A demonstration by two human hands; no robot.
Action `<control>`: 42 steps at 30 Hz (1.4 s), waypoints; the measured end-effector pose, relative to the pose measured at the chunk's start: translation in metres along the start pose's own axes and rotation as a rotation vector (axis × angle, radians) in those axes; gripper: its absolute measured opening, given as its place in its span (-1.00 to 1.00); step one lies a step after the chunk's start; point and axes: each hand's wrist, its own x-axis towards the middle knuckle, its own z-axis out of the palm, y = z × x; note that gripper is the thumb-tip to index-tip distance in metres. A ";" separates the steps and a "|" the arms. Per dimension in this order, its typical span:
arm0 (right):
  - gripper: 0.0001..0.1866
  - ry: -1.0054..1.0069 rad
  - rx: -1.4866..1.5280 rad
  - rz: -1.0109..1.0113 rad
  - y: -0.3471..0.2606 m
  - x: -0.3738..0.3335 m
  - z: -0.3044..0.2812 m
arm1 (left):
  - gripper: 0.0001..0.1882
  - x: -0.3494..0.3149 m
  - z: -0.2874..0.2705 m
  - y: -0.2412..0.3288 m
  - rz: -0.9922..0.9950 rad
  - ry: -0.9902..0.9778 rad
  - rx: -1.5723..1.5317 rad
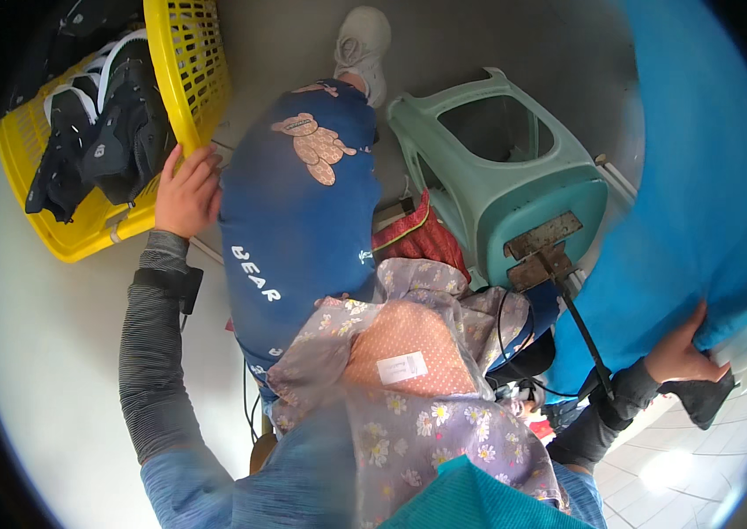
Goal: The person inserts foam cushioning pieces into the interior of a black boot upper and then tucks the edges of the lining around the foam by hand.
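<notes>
The left hand [186,192] grips the yellow basket [82,231] rim beside the navy shirt [294,212], while the right hand [678,354] clutches the blue cloth [699,194], apparently mid-sorting; next, the cloth needs freeing toward the basket.

White rect. label [402,368] on orange cloth.

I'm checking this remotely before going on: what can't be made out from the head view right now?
- Left hand: its fingertips curl over the yellow basket rim, so the grip inside is hidden.
- Right hand: fingers buried in the blue cloth, which also covers everything behind it.
- Floral garment: its lower part is blurred and cut off by the bottom edge.
- Green stool: legs hidden behind the clothes pile.
</notes>
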 end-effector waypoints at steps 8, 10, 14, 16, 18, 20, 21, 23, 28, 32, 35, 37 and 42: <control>-0.08 0.009 0.026 0.059 -0.002 -0.006 -0.003 | -0.73 0.000 0.000 -0.001 -0.016 0.025 -0.022; -0.10 0.008 0.083 0.108 -0.008 -0.005 -0.004 | -0.72 0.000 0.002 0.000 -0.028 0.018 -0.015; -0.11 0.038 0.141 0.064 -0.003 -0.004 -0.002 | -0.71 0.000 0.005 0.001 -0.024 -0.015 -0.006; -0.12 0.036 0.131 0.073 -0.006 -0.003 -0.005 | -0.72 -0.001 0.009 0.001 -0.021 -0.019 -0.028; -0.13 0.055 0.120 0.056 -0.005 -0.004 -0.003 | -0.72 -0.004 0.014 -0.003 -0.019 -0.013 -0.018; -0.13 0.065 0.116 0.021 -0.006 -0.003 -0.001 | -0.70 -0.013 0.015 -0.012 0.006 -0.046 0.011; -0.17 0.070 0.034 0.015 -0.011 -0.003 -0.001 | -0.67 -0.016 0.018 -0.016 0.018 -0.026 0.032; -0.19 0.087 0.048 -0.007 -0.006 -0.003 -0.002 | -0.61 -0.018 0.021 -0.018 0.009 -0.019 0.060; -0.16 0.082 0.075 0.014 -0.007 -0.001 -0.003 | -0.58 -0.017 0.026 -0.021 0.038 0.001 0.095; -0.14 0.058 0.043 0.033 -0.008 -0.003 -0.003 | -0.59 -0.018 0.028 -0.018 0.006 -0.006 0.097; -0.11 0.049 0.195 0.085 -0.010 -0.004 -0.001 | -0.65 -0.015 0.025 -0.013 0.019 0.020 0.076; -0.09 0.045 0.160 0.112 -0.012 -0.005 0.000 | -0.69 -0.014 0.020 -0.011 0.002 0.012 0.071; -0.05 0.018 0.020 0.123 -0.012 -0.003 -0.005 | -0.74 -0.012 0.016 -0.011 0.016 -0.006 -0.022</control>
